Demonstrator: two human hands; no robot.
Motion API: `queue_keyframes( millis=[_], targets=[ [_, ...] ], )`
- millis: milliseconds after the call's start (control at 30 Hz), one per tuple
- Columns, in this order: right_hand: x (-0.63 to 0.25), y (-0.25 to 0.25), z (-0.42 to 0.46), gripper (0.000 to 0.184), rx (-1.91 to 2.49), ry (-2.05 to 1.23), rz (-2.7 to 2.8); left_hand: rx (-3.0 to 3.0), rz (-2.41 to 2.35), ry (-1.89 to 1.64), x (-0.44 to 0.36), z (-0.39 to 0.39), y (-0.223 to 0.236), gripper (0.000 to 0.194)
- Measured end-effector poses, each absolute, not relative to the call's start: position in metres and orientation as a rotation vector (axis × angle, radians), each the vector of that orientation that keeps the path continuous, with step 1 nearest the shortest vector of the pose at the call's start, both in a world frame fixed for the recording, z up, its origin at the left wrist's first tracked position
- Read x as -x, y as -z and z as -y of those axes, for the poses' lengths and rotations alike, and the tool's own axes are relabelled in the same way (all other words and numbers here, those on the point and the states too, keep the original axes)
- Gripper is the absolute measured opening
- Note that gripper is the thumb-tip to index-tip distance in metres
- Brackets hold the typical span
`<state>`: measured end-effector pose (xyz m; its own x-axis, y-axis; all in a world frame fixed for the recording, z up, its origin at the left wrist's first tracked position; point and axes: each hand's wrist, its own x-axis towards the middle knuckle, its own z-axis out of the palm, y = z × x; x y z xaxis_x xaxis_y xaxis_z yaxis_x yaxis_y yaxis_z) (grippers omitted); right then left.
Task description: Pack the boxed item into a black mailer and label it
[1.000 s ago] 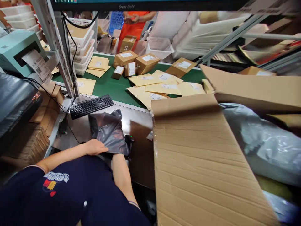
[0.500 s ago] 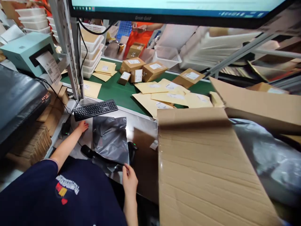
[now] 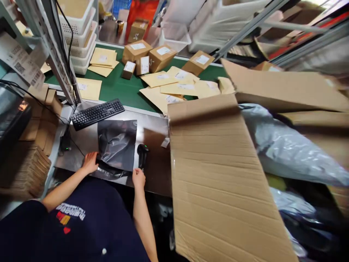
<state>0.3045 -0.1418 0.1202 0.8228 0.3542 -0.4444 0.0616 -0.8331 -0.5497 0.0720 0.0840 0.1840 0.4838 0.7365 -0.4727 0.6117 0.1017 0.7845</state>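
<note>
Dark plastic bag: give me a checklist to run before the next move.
1. Left hand at the near left corner of the dark plastic bag: ok.
2. Right hand at its near right corner: ok.
3. Bag on the metal tabletop: ok.
4. Bag smooth: not ok, creased.
5. Scanner off the bag: ok, to its right.
6. Bag sealed: cannot tell.

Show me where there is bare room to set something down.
Bare metal lies between keyboard and left hand, crossed by a cable, and between scanner and cardboard flap, below a white slip. Green belt shows above the keyboard; farther right, envelopes and boxes crowd it.
</note>
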Motion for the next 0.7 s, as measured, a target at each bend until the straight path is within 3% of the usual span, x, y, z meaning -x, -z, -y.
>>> queue_keyframes(
  millis=[133,267,367,533,700],
  targets=[
    [-0.317,-0.119,0.148,0.046,2.444,-0.742,0.328,-2.116,-0.957,0.092,-0.054,-0.056,-0.183,0.075],
    [-0.316,-0.12,0.137,0.06,2.346,-0.732,0.409,-2.455,-0.901,0.241,-0.04,-0.075,-0.181,0.056],
    [-0.312,-0.118,0.131,0.052,2.342,-0.738,0.425,-2.474,-1.061,0.223,-0.01,-0.096,-0.191,0.052],
    [-0.307,-0.116,0.136,0.042,2.383,-0.694,0.372,-2.026,-1.454,-0.087,0.014,-0.107,-0.219,0.053],
    [-0.298,-0.119,0.145,0.05,2.364,-0.628,0.316,-1.48,-1.511,-0.151,-0.059,-0.08,-0.206,0.04]
  ],
)
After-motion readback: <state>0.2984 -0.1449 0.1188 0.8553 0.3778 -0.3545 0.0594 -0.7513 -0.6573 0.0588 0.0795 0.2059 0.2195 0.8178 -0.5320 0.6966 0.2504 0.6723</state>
